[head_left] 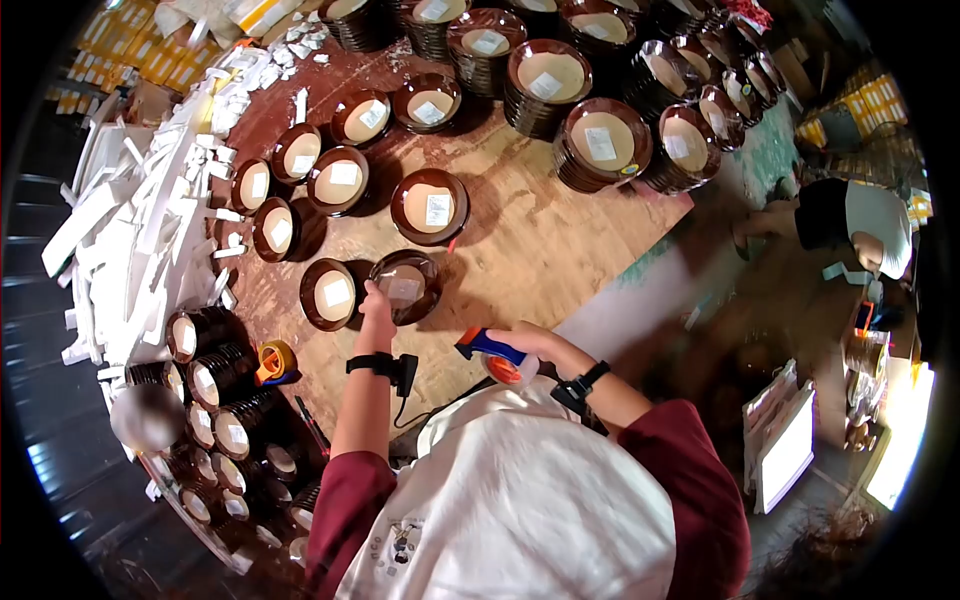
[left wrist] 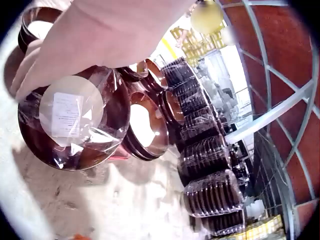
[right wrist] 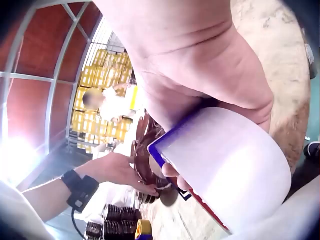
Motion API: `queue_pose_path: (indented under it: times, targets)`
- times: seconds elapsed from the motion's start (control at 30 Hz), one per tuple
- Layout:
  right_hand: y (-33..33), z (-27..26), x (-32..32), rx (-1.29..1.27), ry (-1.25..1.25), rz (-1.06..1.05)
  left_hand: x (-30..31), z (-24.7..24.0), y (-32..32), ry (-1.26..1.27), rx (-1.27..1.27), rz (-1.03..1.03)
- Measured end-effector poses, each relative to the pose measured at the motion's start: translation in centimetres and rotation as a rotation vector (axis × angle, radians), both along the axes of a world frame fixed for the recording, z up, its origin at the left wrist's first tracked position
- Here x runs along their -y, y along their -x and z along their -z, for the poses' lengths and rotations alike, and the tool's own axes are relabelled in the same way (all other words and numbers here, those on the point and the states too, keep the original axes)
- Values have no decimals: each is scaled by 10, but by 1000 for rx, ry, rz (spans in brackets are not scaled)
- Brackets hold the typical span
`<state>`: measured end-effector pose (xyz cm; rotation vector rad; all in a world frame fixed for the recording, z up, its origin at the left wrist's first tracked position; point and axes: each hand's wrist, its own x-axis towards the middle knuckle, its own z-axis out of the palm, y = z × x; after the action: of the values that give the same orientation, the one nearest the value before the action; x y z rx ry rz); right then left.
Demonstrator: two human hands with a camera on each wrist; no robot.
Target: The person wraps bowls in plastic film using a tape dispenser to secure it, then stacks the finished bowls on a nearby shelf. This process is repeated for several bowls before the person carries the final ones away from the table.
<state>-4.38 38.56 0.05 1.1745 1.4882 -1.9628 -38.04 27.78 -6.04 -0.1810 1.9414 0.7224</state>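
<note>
My left hand point(head_left: 376, 312) grips the near-left rim of a dark brown bowl point(head_left: 418, 268), which has a beige middle and a printed white label. Clear plastic film glints over this bowl point(left wrist: 107, 112) in the left wrist view. My right hand point(head_left: 530, 340) holds a blue and orange tape dispenser point(head_left: 490, 342) close to my body, apart from the bowl. In the right wrist view, the dispenser's roll of tape point(right wrist: 225, 165) appears broad and pale, with fingertips at its edge. Immediately left of the held bowl sits another labelled bowl point(head_left: 333, 294).
More labelled bowls point(head_left: 430, 207) stand across the wooden table point(head_left: 530, 250), with tall stacks point(head_left: 602, 145) at the back. Wrapped stacks point(head_left: 220, 375) lie at the left beside a yellow tape roll point(head_left: 276, 360). White foam scraps point(head_left: 140, 230) line the left edge. Another person point(head_left: 850, 225) bends at the right.
</note>
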Motion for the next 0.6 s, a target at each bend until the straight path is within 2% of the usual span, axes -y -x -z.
queue_pose_path:
  times: [0.07,0.13,0.2,0.23,0.27,0.3,0.37,0.4,0.47,0.57,0.6]
  targets:
    - [-8,-1,-1,19,13,84,-30,-54,-32,55,-94,-445]
    - [-13,13,-1,25,22,134,-15,-8,-13,51,-138,-178]
    - [-15,12,-2,22,19,136,-12,6,-9,156,-278,-30]
    - [-13,8,-4,19,20,136,-20,-13,-23,266,-390,-17]
    - [-14,3,-6,24,34,132,-15,-38,-31,231,-467,150]
    - [-15,6,-8,20,49,138,-18,-64,-42,322,-582,308]
    - [-21,29,-10,14,78,166,-15,-89,-52,353,-841,674]
    - [-25,45,-11,24,113,155,-11,-81,-50,296,-833,687]
    - [-29,29,-12,-71,91,221,-10,-60,-37,173,-823,716]
    - [-35,10,-15,-81,88,259,-19,-97,-70,47,-1060,662]
    - [-37,6,-16,-62,91,261,-22,-97,-70,17,-1188,821]
